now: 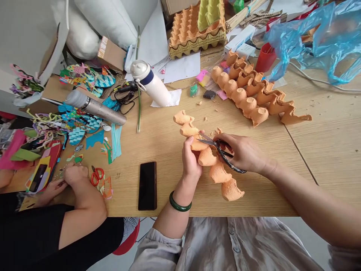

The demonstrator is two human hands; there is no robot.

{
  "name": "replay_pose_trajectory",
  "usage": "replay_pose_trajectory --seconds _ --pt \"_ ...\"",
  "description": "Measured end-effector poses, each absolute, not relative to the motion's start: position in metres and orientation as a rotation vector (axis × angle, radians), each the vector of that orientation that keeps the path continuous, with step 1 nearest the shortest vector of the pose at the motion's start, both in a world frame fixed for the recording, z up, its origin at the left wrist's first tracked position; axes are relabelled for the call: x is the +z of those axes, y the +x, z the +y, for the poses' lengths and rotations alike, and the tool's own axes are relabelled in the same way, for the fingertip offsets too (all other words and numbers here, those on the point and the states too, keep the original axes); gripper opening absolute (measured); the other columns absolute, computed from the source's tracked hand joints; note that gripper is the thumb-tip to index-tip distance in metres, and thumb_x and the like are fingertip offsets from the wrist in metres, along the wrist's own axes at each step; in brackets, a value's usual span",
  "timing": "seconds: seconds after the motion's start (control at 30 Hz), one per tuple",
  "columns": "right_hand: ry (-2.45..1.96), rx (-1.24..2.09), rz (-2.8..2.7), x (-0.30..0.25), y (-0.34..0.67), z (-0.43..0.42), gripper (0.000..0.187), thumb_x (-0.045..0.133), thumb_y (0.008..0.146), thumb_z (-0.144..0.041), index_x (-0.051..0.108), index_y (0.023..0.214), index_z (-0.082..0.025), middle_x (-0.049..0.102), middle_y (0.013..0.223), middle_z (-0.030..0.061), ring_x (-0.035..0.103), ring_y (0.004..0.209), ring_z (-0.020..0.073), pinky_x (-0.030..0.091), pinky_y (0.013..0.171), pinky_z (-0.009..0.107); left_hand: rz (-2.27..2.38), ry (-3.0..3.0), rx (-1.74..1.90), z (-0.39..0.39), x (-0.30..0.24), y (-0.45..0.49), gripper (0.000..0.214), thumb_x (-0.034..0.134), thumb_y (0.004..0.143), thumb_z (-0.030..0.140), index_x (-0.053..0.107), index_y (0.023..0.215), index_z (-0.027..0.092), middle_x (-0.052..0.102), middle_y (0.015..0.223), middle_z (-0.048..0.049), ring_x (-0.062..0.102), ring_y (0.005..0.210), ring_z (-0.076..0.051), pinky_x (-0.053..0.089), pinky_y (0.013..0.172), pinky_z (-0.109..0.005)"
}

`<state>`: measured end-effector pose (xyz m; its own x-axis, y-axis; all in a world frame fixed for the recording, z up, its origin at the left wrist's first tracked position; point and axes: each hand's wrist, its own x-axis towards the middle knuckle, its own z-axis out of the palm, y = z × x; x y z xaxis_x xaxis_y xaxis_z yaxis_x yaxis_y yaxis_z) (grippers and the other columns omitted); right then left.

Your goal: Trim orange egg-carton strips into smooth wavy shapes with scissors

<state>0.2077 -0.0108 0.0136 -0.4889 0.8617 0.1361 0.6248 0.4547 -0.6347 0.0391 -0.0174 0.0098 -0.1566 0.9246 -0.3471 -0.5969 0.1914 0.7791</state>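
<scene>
My left hand (pixel 192 157) is closed around the middle of an orange strip of egg carton cups (pixel 208 156), which slants from upper left to lower right above the table. In my right hand (pixel 243 149) are black-handled scissors (pixel 225 152), fingers wrapped round the handles. The scissor blades lie parted over the edge of a cup beside my left fingers. Small orange scraps (pixel 219 130) lie just beyond the strip. Further back right, more cut egg carton strips (pixel 239 96) rest in rows.
A phone (pixel 147 186) lies left of my hands. Behind stand a white bottle (pixel 153 84) and stacked egg trays (pixel 194 32). A red cup (pixel 266 57) and blue plastic bag (pixel 324 41) are back right. At left, a co-worker's hands (pixel 75 174) are near red scissors (pixel 96 175).
</scene>
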Motion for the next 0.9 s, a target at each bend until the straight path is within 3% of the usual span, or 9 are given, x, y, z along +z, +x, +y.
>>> replay_pose_trajectory --seconds 0.23,0.4,0.63,0.9 --pt "-1.214 0.374 -2.368 0.003 0.206 -0.009 0.038 0.05 0.097 -0.03 0.069 0.127 -0.017 0.074 0.094 0.0092 0.064 0.081 0.0194 0.036 0.063 0.028 1.078 0.477 1.444 -0.019 0.005 0.039 0.035 0.055 0.088 0.044 0.072 0.103 0.017 0.075 0.108 -0.0076 0.069 0.106 -0.023 0.053 0.091 -0.033" --pt "-1.175 0.359 -2.39 0.0 0.209 -0.006 0.041 0.051 0.096 -0.03 0.069 0.13 -0.016 0.073 0.092 0.0088 0.062 0.078 0.0185 0.035 0.062 0.028 1.068 0.448 1.405 -0.02 0.01 0.04 0.036 0.051 0.09 0.043 0.073 0.104 0.017 0.076 0.098 -0.0067 0.071 0.096 -0.023 0.054 0.09 -0.034" --pt "-1.231 0.346 -2.396 -0.001 0.205 -0.013 0.044 0.049 0.1 -0.038 0.067 0.136 -0.018 0.076 0.096 0.0092 0.064 0.08 0.0194 0.033 0.062 0.03 1.15 0.468 1.407 -0.022 0.009 0.042 0.036 0.049 0.092 0.043 0.074 0.103 0.02 0.077 0.106 -0.007 0.071 0.098 -0.023 0.055 0.09 -0.035" --pt "-1.395 0.412 -2.487 -0.002 0.198 -0.02 0.04 0.046 0.096 -0.025 0.07 0.127 -0.016 0.079 0.09 0.0101 0.064 0.067 0.0179 0.023 0.056 0.03 1.172 0.547 1.382 -0.021 0.001 0.04 0.039 0.046 0.094 0.041 0.075 0.103 0.018 0.076 0.113 -0.0083 0.069 0.103 -0.022 0.054 0.09 -0.032"
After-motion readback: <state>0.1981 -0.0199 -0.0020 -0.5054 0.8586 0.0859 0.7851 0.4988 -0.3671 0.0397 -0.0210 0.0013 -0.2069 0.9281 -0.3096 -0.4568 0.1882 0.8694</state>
